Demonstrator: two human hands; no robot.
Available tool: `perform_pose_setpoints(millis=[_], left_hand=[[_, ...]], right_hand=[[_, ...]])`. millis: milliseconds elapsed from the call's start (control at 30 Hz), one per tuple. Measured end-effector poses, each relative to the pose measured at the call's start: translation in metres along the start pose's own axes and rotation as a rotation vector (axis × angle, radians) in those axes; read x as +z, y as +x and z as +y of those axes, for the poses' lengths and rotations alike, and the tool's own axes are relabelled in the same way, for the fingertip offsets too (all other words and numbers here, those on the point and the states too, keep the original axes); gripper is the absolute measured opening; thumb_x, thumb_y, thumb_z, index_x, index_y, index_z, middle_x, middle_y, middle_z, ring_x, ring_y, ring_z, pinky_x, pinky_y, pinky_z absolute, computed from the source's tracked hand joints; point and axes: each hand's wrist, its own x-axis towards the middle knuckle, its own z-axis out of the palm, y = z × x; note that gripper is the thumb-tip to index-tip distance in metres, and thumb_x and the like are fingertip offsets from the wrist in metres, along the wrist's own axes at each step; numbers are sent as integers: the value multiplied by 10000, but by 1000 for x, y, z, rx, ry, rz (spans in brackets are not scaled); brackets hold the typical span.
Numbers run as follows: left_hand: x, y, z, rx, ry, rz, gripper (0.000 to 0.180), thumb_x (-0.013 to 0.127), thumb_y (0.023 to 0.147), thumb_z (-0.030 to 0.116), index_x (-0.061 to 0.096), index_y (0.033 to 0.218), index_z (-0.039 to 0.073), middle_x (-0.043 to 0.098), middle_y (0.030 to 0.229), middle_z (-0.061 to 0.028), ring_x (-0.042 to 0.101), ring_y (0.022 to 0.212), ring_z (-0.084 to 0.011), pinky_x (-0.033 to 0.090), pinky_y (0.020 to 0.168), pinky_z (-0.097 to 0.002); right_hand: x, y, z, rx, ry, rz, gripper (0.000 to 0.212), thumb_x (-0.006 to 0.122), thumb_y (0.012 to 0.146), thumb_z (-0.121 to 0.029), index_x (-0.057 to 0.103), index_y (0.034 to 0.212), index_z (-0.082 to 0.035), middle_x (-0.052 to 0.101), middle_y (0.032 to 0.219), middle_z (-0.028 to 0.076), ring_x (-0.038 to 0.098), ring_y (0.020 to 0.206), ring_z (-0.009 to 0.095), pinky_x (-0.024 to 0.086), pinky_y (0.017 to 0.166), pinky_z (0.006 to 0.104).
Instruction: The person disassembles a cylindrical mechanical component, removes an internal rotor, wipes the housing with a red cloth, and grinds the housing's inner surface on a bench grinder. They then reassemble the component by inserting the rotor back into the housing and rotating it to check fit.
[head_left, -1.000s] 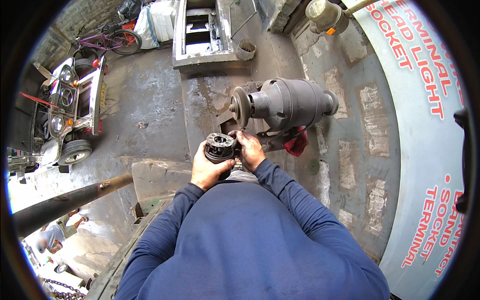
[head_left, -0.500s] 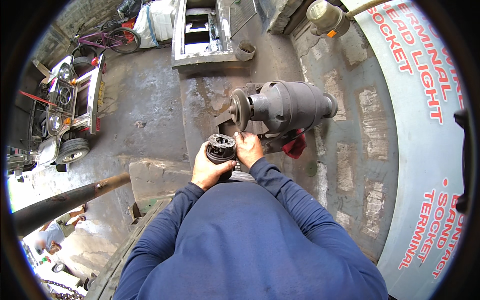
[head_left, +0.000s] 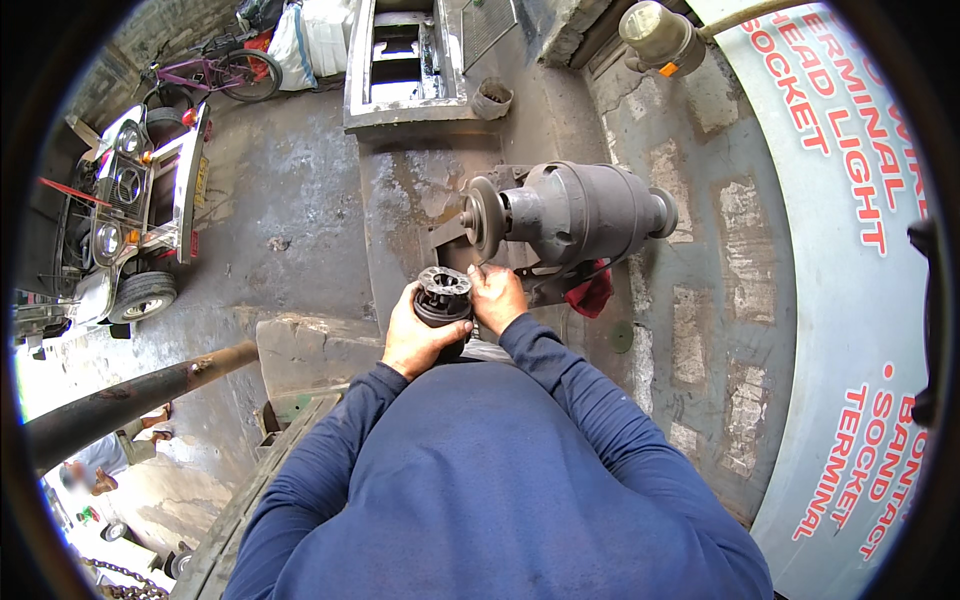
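My left hand point(head_left: 407, 338) is wrapped round a dark, greasy cylindrical metal part point(head_left: 444, 290) with a slotted, hollow top facing up. Close against its right side is my right hand point(head_left: 499, 300), its fingers curled and the thumb and forefinger pinched together. Whatever sits in that pinch is too small to make out. Just beyond my hands stands a grey bench grinder point(head_left: 590, 212), its round wheel point(head_left: 486, 218) on the left end. The wheel is apart from the part I hold.
A red cloth point(head_left: 590, 290) hangs under the grinder. A rusty pipe point(head_left: 150, 400) slants in from the left. A small can point(head_left: 491, 99) stands by a metal frame point(head_left: 405, 118). Left are a vehicle point(head_left: 140, 215), a bicycle point(head_left: 215, 75) and a person point(head_left: 95, 462); right, a printed banner point(head_left: 800, 300).
My hands keep nearly the same hold and place. The person at the lower left has shifted a little, and the whole view has moved slightly.
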Motion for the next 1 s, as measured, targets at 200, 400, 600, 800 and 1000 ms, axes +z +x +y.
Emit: perform_pose_setpoints(millis=[200, 400, 600, 800, 1000], left_hand=[[-9, -7, 3, -63, -70, -19, 858, 991, 645, 197, 544, 1346, -14, 703, 1230, -129, 675, 1126, -192, 536, 1024, -356], [-9, -4, 0, -23, -87, -29, 865, 979, 650, 188, 533, 1361, -18, 698, 1232, -121, 671, 1131, -192, 531, 1036, -358], [-8, -3, 0, -8, -79, -21, 883, 979, 645, 184, 525, 1374, -25, 698, 1239, -126, 672, 1143, -200, 527, 1044, -358], [-8, 0, 1, 10, -106, -18, 874, 980, 649, 174, 527, 1369, -26, 705, 1229, -122, 676, 1130, -194, 531, 1034, -354], [-6, 2, 2, -5, -121, -12, 868, 982, 649, 169, 530, 1365, -22, 703, 1228, -115, 674, 1122, -190, 535, 1026, -352]], right_hand=[[2, -13, 3, -147, 169, 34, 358, 574, 1040, -224, 668, 853, 66, 681, 837, 272, 661, 797, 457, 516, 730, 475], [-4, -12, 1, -74, 241, 44, 374, 556, 1044, -242, 691, 898, 75, 695, 869, 291, 680, 817, 464, 523, 745, 475], [-4, -9, -4, -35, 123, 41, 354, 571, 1034, -240, 712, 923, 65, 717, 867, 275, 686, 798, 466, 535, 736, 472], [-6, -4, -2, -39, 117, 78, 361, 573, 1030, -252, 709, 905, 59, 703, 865, 290, 680, 807, 481, 532, 732, 484], [-7, -3, -4, 13, 80, 42, 367, 580, 1020, -269, 707, 914, 58, 697, 861, 292, 672, 819, 497, 530, 733, 499]])
